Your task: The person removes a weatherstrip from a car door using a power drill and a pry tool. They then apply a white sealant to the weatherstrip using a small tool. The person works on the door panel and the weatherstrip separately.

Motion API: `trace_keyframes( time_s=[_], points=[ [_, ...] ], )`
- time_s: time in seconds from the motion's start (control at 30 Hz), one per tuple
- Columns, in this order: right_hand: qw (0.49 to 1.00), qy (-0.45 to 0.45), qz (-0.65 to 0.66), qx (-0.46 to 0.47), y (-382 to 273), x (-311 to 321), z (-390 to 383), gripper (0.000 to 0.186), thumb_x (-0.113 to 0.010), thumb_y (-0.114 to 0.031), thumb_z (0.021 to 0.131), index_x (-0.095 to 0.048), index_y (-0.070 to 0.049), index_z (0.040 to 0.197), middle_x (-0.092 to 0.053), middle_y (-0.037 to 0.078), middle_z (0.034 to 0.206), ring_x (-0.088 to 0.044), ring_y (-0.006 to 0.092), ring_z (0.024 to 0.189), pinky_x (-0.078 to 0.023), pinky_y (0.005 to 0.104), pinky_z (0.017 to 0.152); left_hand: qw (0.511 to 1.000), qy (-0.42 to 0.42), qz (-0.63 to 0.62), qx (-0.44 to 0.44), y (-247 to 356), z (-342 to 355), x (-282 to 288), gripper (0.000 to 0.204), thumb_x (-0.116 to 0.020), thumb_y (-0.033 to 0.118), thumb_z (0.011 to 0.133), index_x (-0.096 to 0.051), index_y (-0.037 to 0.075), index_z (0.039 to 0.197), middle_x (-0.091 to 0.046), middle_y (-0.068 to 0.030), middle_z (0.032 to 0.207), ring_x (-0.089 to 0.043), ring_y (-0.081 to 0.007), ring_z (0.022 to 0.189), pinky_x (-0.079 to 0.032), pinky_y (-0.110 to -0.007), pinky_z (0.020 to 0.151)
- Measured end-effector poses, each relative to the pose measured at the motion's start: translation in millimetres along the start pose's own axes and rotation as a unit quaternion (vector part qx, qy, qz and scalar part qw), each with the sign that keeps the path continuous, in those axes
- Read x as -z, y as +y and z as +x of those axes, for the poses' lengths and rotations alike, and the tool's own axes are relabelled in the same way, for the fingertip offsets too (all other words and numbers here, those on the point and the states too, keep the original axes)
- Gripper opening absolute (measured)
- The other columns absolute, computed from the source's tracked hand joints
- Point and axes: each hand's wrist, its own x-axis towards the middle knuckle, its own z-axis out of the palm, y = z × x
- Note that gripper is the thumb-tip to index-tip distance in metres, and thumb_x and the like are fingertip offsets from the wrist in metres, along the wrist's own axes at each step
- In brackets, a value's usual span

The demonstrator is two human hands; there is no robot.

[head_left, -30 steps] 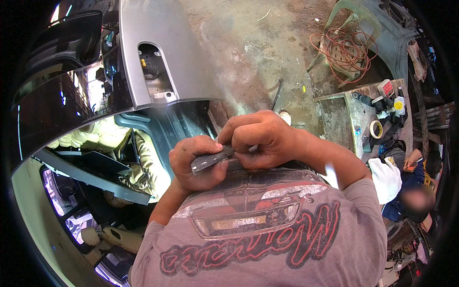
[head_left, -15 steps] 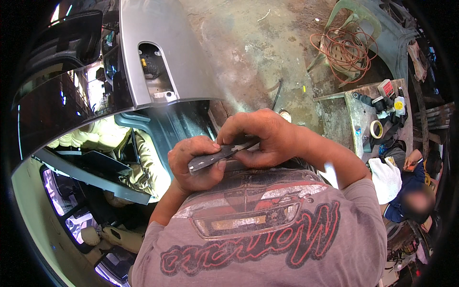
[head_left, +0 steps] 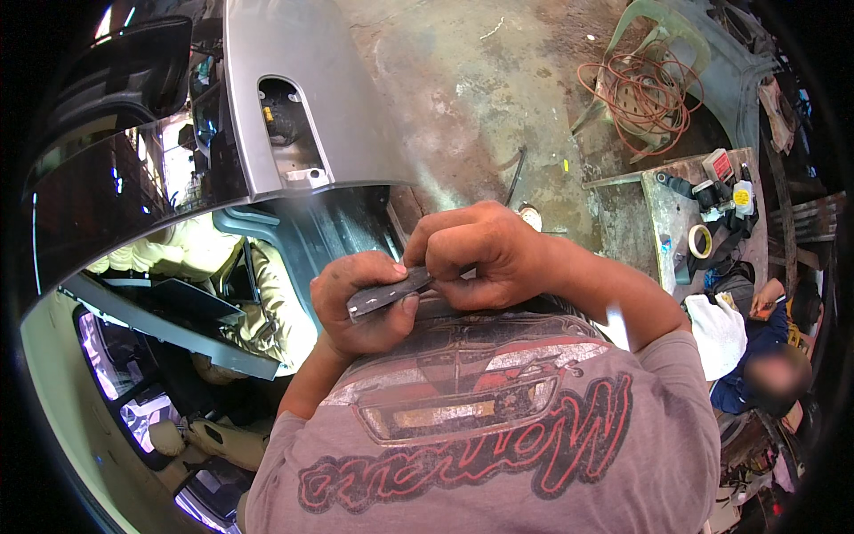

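A dark grey flat strip with pale flecks is held at chest height, angled up to the right. My left hand is closed on its left end, thumb and index finger along it. My right hand has its fingers curled round the right part, which is mostly hidden behind them. Just beyond both hands lies the open blue-grey inner panel of a vehicle, below a silver body panel with an oblong cut-out.
A glossy dark vehicle edge is at left, over seats in pale covers. At right are a worn bench with a tape roll, a green chair with coiled hose, and a seated co-worker.
My right hand's fingers opened a little around the strip half a second ago and are curled over it again. Both hands and the strip have shifted slightly left and up.
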Motion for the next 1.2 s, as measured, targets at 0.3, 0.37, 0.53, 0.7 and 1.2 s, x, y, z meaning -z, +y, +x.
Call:
trace_keyframes(
  time_s=[0.3,0.37,0.53,0.7,1.2],
  points=[
    [0.998,0.017,-0.008,0.052,8.2,-6.0,1.1,0.019,-0.075,0.003,0.080,-0.069,-0.006,0.095,-0.073,0.012,0.097,-0.073,0.0278,0.082,-0.057,0.0359,0.070,1.000,-0.008,0.012,-0.007,0.9,-1.5,1.1,0.032,-0.083,0.009,0.073,-0.070,0.004,0.102,-0.075,-0.0106,0.089,-0.075,-0.0210,0.073,-0.061,-0.032,0.067],
    [0.998,0.006,-0.020,0.059,8.9,-4.7,-1.1,0.018,-0.075,0.003,0.080,-0.068,-0.006,0.094,-0.073,0.012,0.097,-0.073,0.0277,0.082,-0.058,0.0359,0.070,1.000,-0.010,0.009,-0.002,1.1,-2.0,1.6,0.032,-0.083,0.010,0.073,-0.070,0.004,0.101,-0.075,-0.0105,0.089,-0.075,-0.0214,0.073,-0.061,-0.033,0.067],
    [0.999,0.039,0.010,0.012,0.2,-8.3,1.6,0.016,-0.076,-0.001,0.081,-0.066,-0.004,0.093,-0.065,0.010,0.086,-0.067,0.0280,0.075,-0.053,0.0386,0.066,1.000,-0.003,0.022,0.001,0.0,-5.0,2.3,0.031,-0.083,0.011,0.073,-0.070,0.004,0.101,-0.075,-0.0101,0.088,-0.075,-0.0217,0.073,-0.061,-0.033,0.067],
    [0.999,0.020,-0.002,0.034,5.3,-7.5,3.4,0.016,-0.076,-0.001,0.080,-0.065,-0.004,0.091,-0.068,0.011,0.089,-0.069,0.0276,0.078,-0.055,0.0379,0.069,1.000,0.002,0.019,0.001,1.4,-3.7,1.7,0.031,-0.084,0.011,0.073,-0.071,0.004,0.100,-0.075,-0.0097,0.088,-0.075,-0.0216,0.073,-0.061,-0.033,0.068],
    [1.000,0.008,-0.001,0.019,8.2,-3.3,3.8,0.019,-0.076,0.002,0.079,-0.068,-0.006,0.094,-0.073,0.012,0.098,-0.074,0.0276,0.085,-0.058,0.0362,0.074,1.000,-0.008,0.005,-0.002,-4.1,2.4,3.5,0.030,-0.084,0.010,0.072,-0.071,0.005,0.099,-0.075,-0.0102,0.087,-0.075,-0.0216,0.073,-0.061,-0.032,0.068]
  ],
)
